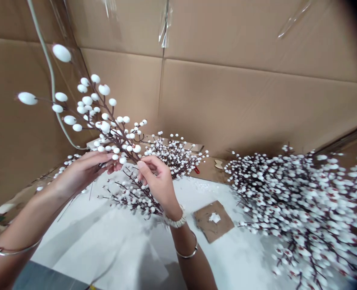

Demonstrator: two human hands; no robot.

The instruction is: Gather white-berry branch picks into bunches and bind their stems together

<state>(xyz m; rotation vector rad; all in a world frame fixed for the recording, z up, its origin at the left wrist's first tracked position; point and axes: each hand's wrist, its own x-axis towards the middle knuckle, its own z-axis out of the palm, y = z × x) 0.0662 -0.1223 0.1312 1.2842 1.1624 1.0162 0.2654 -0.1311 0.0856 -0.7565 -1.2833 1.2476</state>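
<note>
Lighting: bright, even, diffuse; source not visible. Shadows: soft, falling beneath the left hand (81, 173) onto the white sheet (106, 241). Glare: faint sheen on the cardboard wall (226, 104). Distortion: wide-angle bowing toward the edges; dark vignette, top right corner. Blur: upper tips of the held berry branch (114, 137) soft; berry pile (305, 201) smeared toward the right edge.

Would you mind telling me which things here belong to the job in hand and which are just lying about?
Belonging to the job:
left hand, right hand, white-berried spray

Lying about:
heap of berry sprays, cardboard square, pale cable
</note>
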